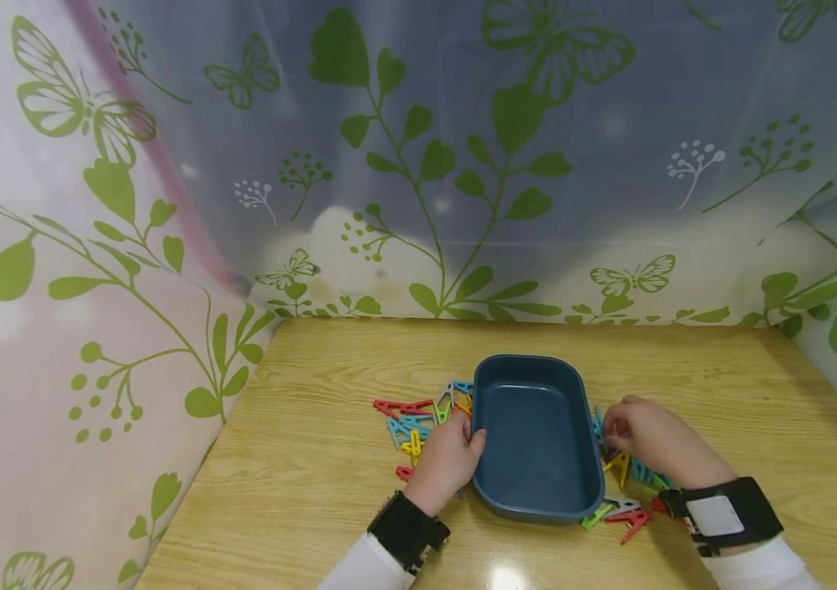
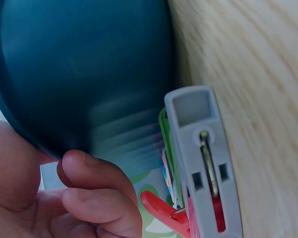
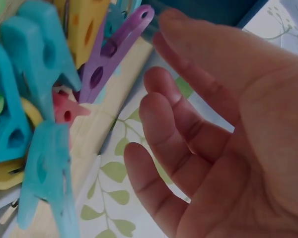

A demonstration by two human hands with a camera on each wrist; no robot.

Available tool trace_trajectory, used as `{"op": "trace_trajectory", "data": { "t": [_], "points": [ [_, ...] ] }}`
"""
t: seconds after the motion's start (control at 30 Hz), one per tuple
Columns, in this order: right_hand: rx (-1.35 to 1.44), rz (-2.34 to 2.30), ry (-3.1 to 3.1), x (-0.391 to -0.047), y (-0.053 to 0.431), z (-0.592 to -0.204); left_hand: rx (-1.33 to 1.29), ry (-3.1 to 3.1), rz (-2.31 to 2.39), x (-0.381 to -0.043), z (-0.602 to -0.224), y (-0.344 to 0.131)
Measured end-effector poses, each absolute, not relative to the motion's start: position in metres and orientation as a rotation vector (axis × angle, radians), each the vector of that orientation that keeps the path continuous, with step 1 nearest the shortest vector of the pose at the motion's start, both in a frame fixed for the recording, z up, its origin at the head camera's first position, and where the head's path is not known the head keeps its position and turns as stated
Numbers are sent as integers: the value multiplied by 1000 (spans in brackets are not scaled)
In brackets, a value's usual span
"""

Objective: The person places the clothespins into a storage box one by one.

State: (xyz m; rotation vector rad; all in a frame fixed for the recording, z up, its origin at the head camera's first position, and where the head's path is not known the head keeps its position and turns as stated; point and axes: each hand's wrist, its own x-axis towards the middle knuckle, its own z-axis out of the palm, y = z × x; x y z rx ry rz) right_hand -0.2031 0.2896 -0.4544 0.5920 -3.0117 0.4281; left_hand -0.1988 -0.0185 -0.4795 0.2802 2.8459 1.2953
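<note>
A dark blue plastic basin (image 1: 532, 442) stands between the two hands, its inside bare. My left hand (image 1: 451, 460) grips its left rim, thumb over the edge and fingers bent against the outer wall. Below those fingers, in the left wrist view, lie a grey clothespin (image 2: 201, 148) and a red clothespin (image 2: 164, 213). My right hand (image 1: 647, 434) is just off the basin's right side, above a pile of clothespins. Its fingers are loosely bent with nothing between them. The thumb and index fingertips are close beside the end of a purple clothespin (image 3: 107, 62).
Left of the basin is a heap of clothespins, with a yellow one (image 1: 413, 447) and a red one (image 1: 392, 406) among them. Grey and red clothespins (image 1: 631, 518) lie at its lower right corner. A leaf-patterned curtain (image 1: 418, 205) hangs behind the wooden table (image 1: 300, 459).
</note>
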Motion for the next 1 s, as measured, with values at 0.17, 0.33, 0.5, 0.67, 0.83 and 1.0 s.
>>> {"op": "trace_trajectory", "data": {
  "t": [0.17,0.33,0.5,0.67,0.83,1.0],
  "points": [
    [609,409,-3008,-201,285,-456,279,2847,1300,-199,-479,-18],
    [588,392,-3019,-201,285,-460,276,2843,1297,-198,-480,-18],
    [561,390,-3042,-203,285,-463,279,2841,1300,-198,-480,-19],
    [567,381,-3013,-205,286,-464,279,2836,1307,-198,-479,-19],
    [535,378,-2956,-204,286,-459,279,2828,1316,-198,-479,-19],
    [475,435,-2851,-200,285,-443,285,2805,1334,-197,-479,-20]
  ]
}}
